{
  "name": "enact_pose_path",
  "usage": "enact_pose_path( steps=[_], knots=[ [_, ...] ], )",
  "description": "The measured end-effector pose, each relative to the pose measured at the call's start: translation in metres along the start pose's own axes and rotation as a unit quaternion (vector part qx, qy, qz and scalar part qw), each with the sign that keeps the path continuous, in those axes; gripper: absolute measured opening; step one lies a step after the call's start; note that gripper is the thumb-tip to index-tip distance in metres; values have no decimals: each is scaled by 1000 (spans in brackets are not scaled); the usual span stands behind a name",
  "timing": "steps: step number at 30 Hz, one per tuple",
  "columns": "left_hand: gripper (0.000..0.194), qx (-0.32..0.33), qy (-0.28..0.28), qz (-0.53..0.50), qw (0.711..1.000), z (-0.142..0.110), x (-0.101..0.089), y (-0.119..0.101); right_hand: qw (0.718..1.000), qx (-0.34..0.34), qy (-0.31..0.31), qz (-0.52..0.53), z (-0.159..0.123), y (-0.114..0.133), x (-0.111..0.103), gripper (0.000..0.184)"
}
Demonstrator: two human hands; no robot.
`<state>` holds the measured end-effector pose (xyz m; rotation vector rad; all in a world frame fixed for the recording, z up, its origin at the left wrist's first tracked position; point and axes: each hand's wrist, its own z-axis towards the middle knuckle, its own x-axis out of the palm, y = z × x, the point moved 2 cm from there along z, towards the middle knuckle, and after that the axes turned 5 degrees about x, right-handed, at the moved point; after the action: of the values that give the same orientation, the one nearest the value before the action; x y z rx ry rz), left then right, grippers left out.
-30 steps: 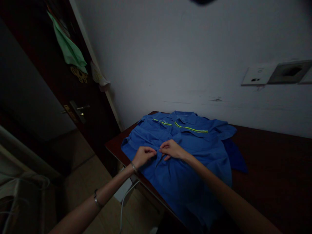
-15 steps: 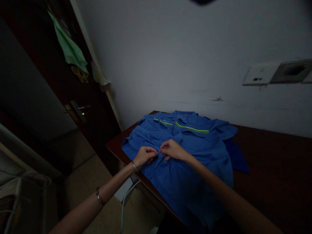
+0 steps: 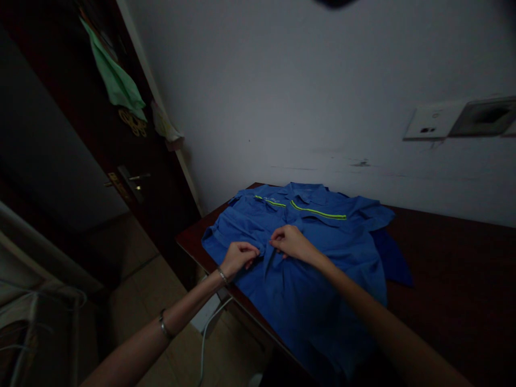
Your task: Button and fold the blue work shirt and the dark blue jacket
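A blue short-sleeved work shirt with yellow-green stripes across the chest lies front up, its collar toward the wall. My left hand, with a bracelet at the wrist, pinches the shirt's front edge near the middle. Just to its right, my right hand pinches the other front edge, a little higher. Between the two hands the fabric is lifted into a fold, and a narrow gap separates the fingertips. Any button there is too small to make out.
The shirt rests on a dark wooden table against a pale wall. Darker blue cloth shows beneath its right side. A door with a metal handle stands at the left. A white cable hangs below the table edge.
My right hand has moved slightly up and right, away from my left hand, drawing the shirt's edge with it. My left hand stays nearly in place.
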<state>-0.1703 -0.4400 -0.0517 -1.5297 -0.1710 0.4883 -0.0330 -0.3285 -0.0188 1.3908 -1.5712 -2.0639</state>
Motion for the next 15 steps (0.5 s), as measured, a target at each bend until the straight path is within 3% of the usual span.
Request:
enact_pose_path(
  steps=[5,10,15],
  knots=[
    [17,-6,-3,-13,1000,-4,-4,3,1000,7,-17,-12,-3,2,-14,10],
    [19,-14,-7,-2,1000,-7,-6,1,1000,6,-6,-17,-3,0,-14,12],
    [26,-19,42,3,999,-11,-7,-4,999,-23,17,-21,-4,1,-12,26]
  ],
)
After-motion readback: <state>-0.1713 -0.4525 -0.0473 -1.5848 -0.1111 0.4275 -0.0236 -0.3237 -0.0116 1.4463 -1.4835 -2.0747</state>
